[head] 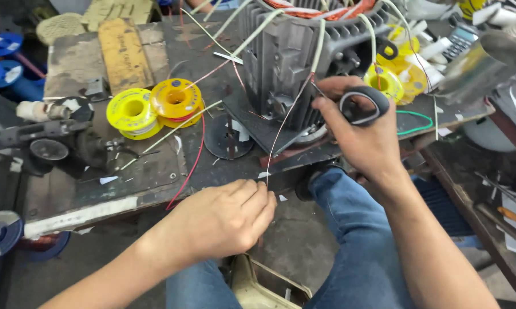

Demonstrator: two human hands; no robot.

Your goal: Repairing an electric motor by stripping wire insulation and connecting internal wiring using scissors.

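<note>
My left hand (226,220) pinches the lower end of a thin copper wire (281,134) and pulls it taut below the bench edge. The wire runs up to a grey finned motor housing (283,54) standing on the bench, where cream sleeved leads (319,43) hang from its windings. My right hand (358,134) holds black-handled scissors (364,103), fingers through the loops, with the blades against the wire near the housing. A red wire (196,157) curves down over the bench edge.
Two yellow tape spools (155,109) lie left of the motor, more yellow spools (392,80) at its right. A dark vise-like tool (52,134) sits at the left edge. A green wire loop (418,120) and a calculator (461,40) lie right. Blue reels (0,232) rest below.
</note>
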